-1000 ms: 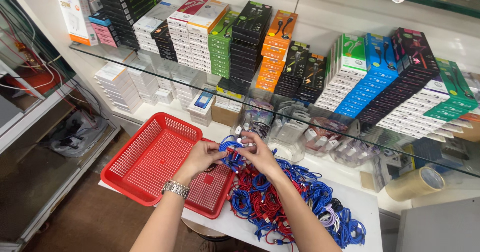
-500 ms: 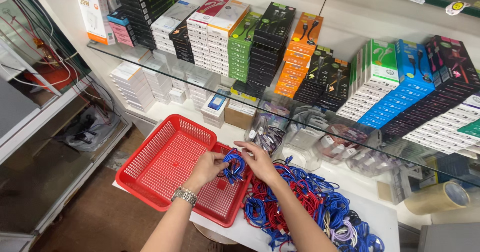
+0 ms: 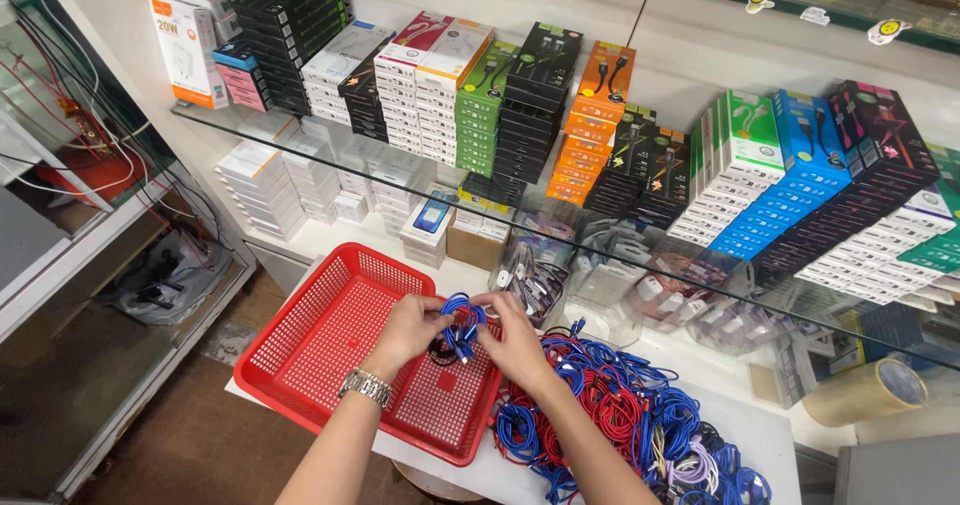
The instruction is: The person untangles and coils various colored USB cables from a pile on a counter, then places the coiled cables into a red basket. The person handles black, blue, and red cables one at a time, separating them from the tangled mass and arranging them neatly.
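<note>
1. Holding a small blue cable between them, the left hand and the right hand are close together over the red basket, near its right edge; each has its fingers pinched on the coil.
2. Keeping the loops even looks like the heart of this step: the right fingers would do well to hold the bundle flat while the left fingers steady the loose end, so the coil does not spring open.
3. Working low over the basket seems wise, since a slipped cable would then land on the mesh and not on the floor beyond the front edge of the white table.
4. Minding the plugs matters too; from here I cannot tell where they sit in the coil, so a gentle grip is the safer guess.
5. Just right of the basket lies a pile of blue and red cables, spread toward the table's right corner; a roll of brown tape stands farther right, and stacked boxes fill the glass shelf above.
</note>
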